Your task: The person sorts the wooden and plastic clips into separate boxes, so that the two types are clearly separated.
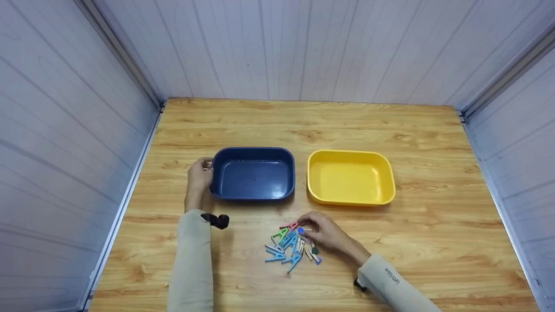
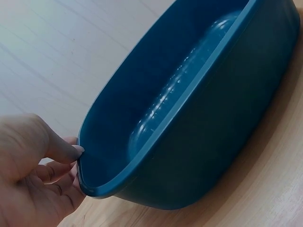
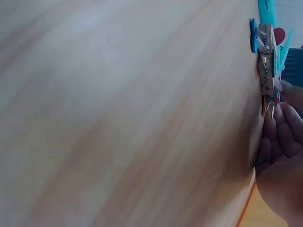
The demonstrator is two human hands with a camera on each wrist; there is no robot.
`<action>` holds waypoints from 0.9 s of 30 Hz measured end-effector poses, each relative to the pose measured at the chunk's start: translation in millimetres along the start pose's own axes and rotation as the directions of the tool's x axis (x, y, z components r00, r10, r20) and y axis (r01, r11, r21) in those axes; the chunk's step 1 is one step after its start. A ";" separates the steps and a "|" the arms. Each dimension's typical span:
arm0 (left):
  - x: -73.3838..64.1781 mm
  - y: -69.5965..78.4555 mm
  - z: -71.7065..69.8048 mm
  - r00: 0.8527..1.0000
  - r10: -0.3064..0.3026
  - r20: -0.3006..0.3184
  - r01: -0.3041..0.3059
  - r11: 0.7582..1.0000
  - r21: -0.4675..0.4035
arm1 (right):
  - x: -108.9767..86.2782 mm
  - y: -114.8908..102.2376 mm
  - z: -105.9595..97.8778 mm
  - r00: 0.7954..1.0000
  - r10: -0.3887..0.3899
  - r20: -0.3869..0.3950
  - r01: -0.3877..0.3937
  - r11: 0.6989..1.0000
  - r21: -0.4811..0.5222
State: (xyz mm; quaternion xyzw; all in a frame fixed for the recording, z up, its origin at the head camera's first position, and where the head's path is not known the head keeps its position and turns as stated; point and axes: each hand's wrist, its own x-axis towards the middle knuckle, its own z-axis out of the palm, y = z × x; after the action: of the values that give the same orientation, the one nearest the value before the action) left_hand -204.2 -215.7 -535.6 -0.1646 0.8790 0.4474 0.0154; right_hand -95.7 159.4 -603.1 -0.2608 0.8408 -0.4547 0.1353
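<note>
My left hand (image 1: 200, 177) grips the left end of a dark blue plastic basin (image 1: 253, 198). In the left wrist view the thumb lies on the basin's rim (image 2: 79, 163), with the other fingers bent below it on the outside. My right hand (image 1: 326, 233) is at the upper right edge of a small pile of clothespins (image 1: 288, 238). Its thumb and index fingertips stand apart, close to a red clothespin (image 1: 289, 225) and a round blue piece (image 1: 301, 231). Wooden clothespins (image 3: 266, 59) lie against the fingertips in the right wrist view; I cannot tell whether one is pinched.
A yellow basin (image 1: 351, 202) stands to the right of the blue one, just beyond my right hand. Both basins show bare bottoms. The wooden tabletop (image 1: 425, 242) is bounded by pale panels (image 1: 277, 52) at the back and both sides.
</note>
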 end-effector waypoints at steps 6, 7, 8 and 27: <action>0.0 -0.2 -0.1 1.000 -0.004 0.002 0.004 1.000 0.003 | -0.2 -3.7 2.7 0.999 -0.021 -0.032 0.022 1.000 0.015; 0.1 -0.1 -0.2 1.000 -0.006 0.003 0.006 1.000 0.001 | -0.2 -4.1 3.2 0.999 -0.020 -0.035 0.021 1.000 0.018; 0.1 0.1 -0.2 1.000 -0.008 0.006 0.008 1.000 -0.002 | -0.2 -4.8 3.4 0.999 -0.014 -0.037 0.014 1.000 0.019; 0.5 -0.7 -0.7 1.000 0.000 0.012 0.001 0.999 -0.034 | 0.9 -7.1 1.7 0.997 0.076 -0.034 -0.074 0.995 0.066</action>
State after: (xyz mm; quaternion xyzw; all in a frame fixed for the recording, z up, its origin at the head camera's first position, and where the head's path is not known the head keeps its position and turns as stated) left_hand -204.4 -216.9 -535.8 -0.1623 0.8711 0.4632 0.0182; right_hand -93.4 154.6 -598.1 -0.2164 0.8372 -0.4808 0.1452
